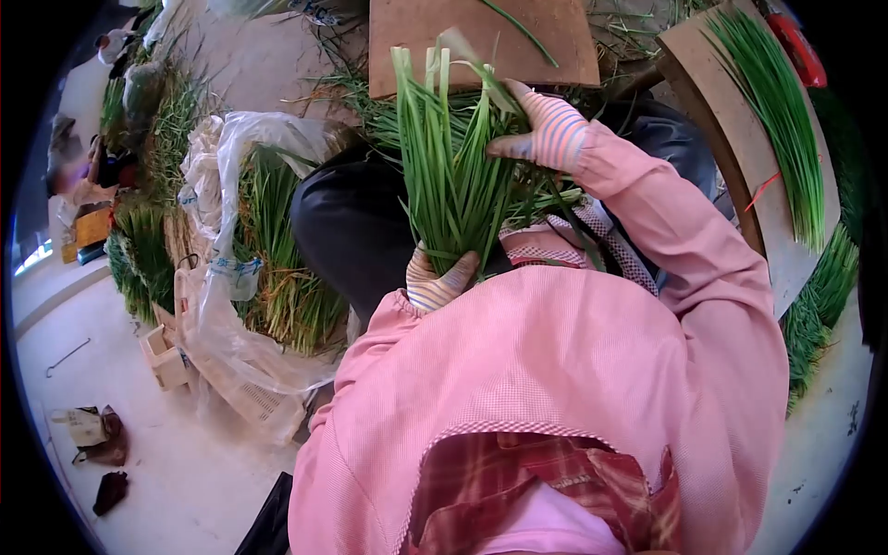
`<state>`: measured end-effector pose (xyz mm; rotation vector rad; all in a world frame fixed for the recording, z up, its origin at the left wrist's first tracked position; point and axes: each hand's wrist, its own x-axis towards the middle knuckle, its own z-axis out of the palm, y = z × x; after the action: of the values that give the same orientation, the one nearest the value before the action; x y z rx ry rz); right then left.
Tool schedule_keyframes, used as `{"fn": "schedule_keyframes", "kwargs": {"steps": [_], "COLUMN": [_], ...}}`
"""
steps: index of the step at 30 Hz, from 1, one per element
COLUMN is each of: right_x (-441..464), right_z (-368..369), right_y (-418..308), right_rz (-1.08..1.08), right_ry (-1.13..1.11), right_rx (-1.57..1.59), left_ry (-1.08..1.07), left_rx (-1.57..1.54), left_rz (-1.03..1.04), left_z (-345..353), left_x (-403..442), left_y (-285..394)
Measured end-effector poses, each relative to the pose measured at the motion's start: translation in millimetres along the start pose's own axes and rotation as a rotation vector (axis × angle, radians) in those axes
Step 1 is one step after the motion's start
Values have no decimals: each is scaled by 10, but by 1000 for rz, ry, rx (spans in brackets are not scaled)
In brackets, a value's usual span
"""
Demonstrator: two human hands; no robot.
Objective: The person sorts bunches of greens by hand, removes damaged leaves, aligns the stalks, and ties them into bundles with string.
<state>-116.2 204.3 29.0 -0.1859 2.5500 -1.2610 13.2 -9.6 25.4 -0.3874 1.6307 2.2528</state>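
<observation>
A bunch of long green leafy stalks (453,176) is held over the lap, its pale cut ends toward the top. My left hand (439,280), in a striped glove, is wrapped round the lower part of the bunch. On the right side of the bunch, near its upper end, my right hand (546,129), also in a striped glove, has thumb and fingers closing on some leaves. A pale leaf by its fingertips is blurred. Loose leaves lie under and beside the bunch.
A brown board (481,42) lies ahead. On the right, a curved board (731,120) carries a green bunch (786,120) and a red tie. Left stands a plastic-lined crate (250,398) of stalks. Another person (88,180) is at far left.
</observation>
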Motion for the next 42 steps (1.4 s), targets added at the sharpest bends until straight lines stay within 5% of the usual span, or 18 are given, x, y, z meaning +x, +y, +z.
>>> {"fn": "schedule_keyframes", "kwargs": {"steps": [4, 10, 14, 16, 18, 20, 24, 26, 28, 29, 31, 32, 34, 36, 38, 41, 42], "right_x": [310, 299, 518, 581, 492, 290, 221, 253, 319, 318, 302, 284, 171, -34, -143, -396, -419], "right_z": [119, 110, 133, 243, 286, 143, -193, -244, -259, -256, -237, -237, -249, -261, -374, -607, -681], "right_y": [342, 72, 600, 731, 838, 494, 107, 61, 146, 180, 313, 376, 482, 739, 939, 931, 940], "right_rz": [61, -96, -16, 0, 71, 227, 55, -8, -51, -42, -75, -59, 12, -32, -15, 177, 214], "right_ry": [-396, -320, -44, -87, -211, -354, -169, -10, -82, -42, 69, 87, 28, 134, 96, 207, 236], "right_rx": [203, -415, -396, -520, -575, -648, -648, -645, 366, 534, 499, 514, 615, 426, 251, 472, 494], "left_ry": [-1, -16, 14, 130, 131, 193, 243, 286, 184, 138, 29, 5, -120, -343, -565, -436, -426], "left_rx": [61, -45, -184, -196, -26, 52, 175, 631, 457, 489, 709, 721, 958, 1452, 1682, 2020, 2224], "left_rz": [-26, -82, 10, 13, 221, 164, 445, 457, 588, 614, 813, 524, 962, 1123, 1078, 1166, 825], "left_z": [-56, -54, -233, -339, -639, -836, -676, -728, -399, -312, -174, -23, 228, 357, 280, 85, 147], "left_x": [-14, -64, -102, -174, -165, -200, -83, 126, 407, 591, 1109, 1272, 1733, 2355, 2903, 3291, 3353], "left_y": [-27, 42, 71, 225, 201, 397, 865, 1129, 1398, 1510, 1697, 1812, 1817, 1675, 1430, 1163, 1229]}}
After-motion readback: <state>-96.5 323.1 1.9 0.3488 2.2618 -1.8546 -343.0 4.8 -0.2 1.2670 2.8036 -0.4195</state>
